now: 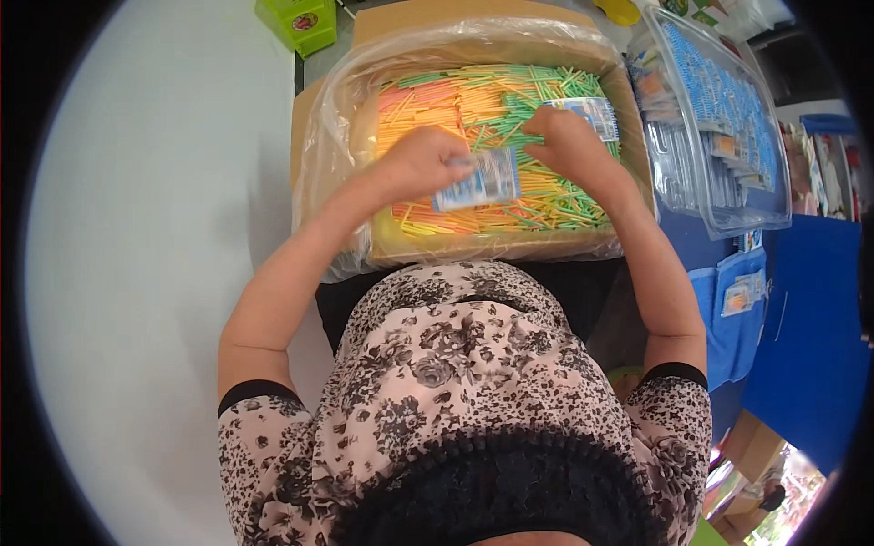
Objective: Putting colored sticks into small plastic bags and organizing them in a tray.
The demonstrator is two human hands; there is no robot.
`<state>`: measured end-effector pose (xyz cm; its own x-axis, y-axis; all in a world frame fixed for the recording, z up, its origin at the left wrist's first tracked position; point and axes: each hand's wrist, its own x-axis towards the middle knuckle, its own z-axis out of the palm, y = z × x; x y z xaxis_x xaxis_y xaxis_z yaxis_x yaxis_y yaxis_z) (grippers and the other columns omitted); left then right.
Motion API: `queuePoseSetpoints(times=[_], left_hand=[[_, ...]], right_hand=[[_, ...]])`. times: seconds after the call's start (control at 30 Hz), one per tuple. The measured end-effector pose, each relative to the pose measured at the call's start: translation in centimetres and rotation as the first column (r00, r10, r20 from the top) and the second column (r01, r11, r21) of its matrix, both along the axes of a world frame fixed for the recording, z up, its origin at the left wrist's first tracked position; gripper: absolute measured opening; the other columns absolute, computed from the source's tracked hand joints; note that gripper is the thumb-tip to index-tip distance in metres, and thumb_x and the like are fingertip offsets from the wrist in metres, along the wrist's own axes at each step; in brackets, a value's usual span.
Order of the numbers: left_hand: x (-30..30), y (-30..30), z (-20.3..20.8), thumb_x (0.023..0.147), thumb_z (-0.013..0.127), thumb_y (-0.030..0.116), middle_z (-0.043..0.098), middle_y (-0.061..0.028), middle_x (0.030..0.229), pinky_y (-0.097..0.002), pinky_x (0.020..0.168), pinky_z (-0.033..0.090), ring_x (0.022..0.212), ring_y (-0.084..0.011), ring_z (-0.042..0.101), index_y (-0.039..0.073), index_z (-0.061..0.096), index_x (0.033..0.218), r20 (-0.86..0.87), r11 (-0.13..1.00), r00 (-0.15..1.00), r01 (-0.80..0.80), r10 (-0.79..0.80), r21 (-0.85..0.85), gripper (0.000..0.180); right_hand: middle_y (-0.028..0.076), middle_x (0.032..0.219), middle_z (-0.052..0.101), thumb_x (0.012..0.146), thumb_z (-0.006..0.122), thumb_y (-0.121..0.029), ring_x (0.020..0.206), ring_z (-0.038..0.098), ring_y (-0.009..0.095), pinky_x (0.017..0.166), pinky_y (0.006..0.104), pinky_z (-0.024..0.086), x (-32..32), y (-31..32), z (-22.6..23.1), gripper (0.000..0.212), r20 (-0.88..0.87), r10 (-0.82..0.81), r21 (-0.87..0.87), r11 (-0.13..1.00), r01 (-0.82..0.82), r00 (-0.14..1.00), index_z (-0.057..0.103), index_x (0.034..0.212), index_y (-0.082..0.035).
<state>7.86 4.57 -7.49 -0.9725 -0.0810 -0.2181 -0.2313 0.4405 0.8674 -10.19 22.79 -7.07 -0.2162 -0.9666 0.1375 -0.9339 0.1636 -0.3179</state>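
Observation:
My left hand [421, 164] grips a small flat blue-and-white printed packet [497, 176], somewhat blurred, over the near part of a box. Beneath both hands lies a deep heap of thin coloured sticks [423, 102], orange and pink on the left, yellow in the middle, green on the right. Just right of the packet, my right hand [569, 144] is closed with its fingertips together; whatever is between them is too small to make out. Behind that hand, more blue-and-white packets [596, 116] rest on the green sticks.
A cardboard box [473, 11] lined with clear plastic [332, 136] holds the sticks. To its right stands a clear plastic bin [706, 182] with many blue packets. A blue cloth [733, 337] with a small packet hangs beside it. A green container [300, 23] is at the back left.

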Motion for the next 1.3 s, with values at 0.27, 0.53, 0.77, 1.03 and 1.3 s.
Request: queuePoseSetpoints(times=[0.27, 0.53, 0.77, 1.03, 1.3], left_hand=[[0.7, 3.3, -1.9, 0.075, 0.068, 0.023, 0.062, -0.012, 0.074, -0.0441, 0.068, 0.047, 0.074, -0.0354, 0.059, 0.004, 0.066, 0.075, -0.037, 0.857, 0.983, 0.136, -0.177, -0.497, 0.02], [0.6, 3.9, -0.9, 0.071, 0.073, 0.036, 0.058, -0.0104, 0.084, -0.0407, 0.075, 0.044, 0.087, -0.029, 0.056, 0.006, 0.07, 0.085, -0.194, 0.839, 0.967, 0.034, -0.165, -0.544, 0.033], [-0.3, 3.7, -0.3, 0.07, 0.075, 0.038, 0.059, -0.0091, 0.084, -0.0387, 0.072, 0.044, 0.084, -0.0276, 0.057, 0.005, 0.07, 0.09, -0.242, 0.864, 0.95, 0.05, -0.196, -0.5, 0.039], [-1.7, 3.4, 0.8, 0.077, 0.072, 0.024, 0.063, -0.0104, 0.092, -0.0337, 0.073, 0.047, 0.082, -0.0237, 0.06, 0.004, 0.069, 0.088, -0.309, 0.948, 0.942, -0.211, 0.132, -0.24, 0.023], [-6.3, 5.6, -0.3, 0.083, 0.066, 0.017, 0.062, -0.0046, 0.091, -0.0304, 0.071, 0.047, 0.075, -0.015, 0.058, 0.002, 0.06, 0.106, -0.323, 0.89, 0.927, -0.025, 0.191, 0.455, 0.028]], right_hand=[[0.016, 0.087, 0.055, 0.068, 0.06, 0.001, 0.081, 0.06, 0.033, 0.071, 0.0437, 0.049, 0.8, -1.9, -2.1, 0.008, -0.266, 0.112, 0.18, 0.981, -0.065, 0.957, 0.058, 0.075, -0.001], [0.015, 0.086, 0.059, 0.07, 0.058, 0.002, 0.079, 0.064, 0.029, 0.068, 0.0383, 0.051, 1.2, -2.0, -1.4, 0.009, -0.277, 0.205, 0.196, 0.968, -0.154, 0.939, 0.063, 0.075, -0.003], [0.015, 0.08, 0.06, 0.069, 0.06, 0.0, 0.079, 0.064, 0.03, 0.068, 0.0383, 0.051, 0.8, -2.1, -1.7, 0.004, -0.266, 0.227, 0.176, 0.967, -0.184, 0.937, 0.062, 0.072, -0.003], [0.011, 0.066, 0.062, 0.069, 0.066, -0.006, 0.062, 0.062, 0.02, 0.057, 0.0349, 0.05, -1.2, -1.1, 1.7, 0.007, 0.241, -0.049, -0.023, 0.998, 0.056, 0.969, 0.065, 0.069, 0.001], [0.003, 0.058, 0.061, 0.074, 0.072, -0.011, 0.051, 0.053, 0.005, 0.045, 0.022, 0.043, -0.4, -0.5, 3.1, 0.012, 0.895, -0.231, 0.113, 0.945, 0.307, 0.381, 0.068, 0.073, 0.0]])
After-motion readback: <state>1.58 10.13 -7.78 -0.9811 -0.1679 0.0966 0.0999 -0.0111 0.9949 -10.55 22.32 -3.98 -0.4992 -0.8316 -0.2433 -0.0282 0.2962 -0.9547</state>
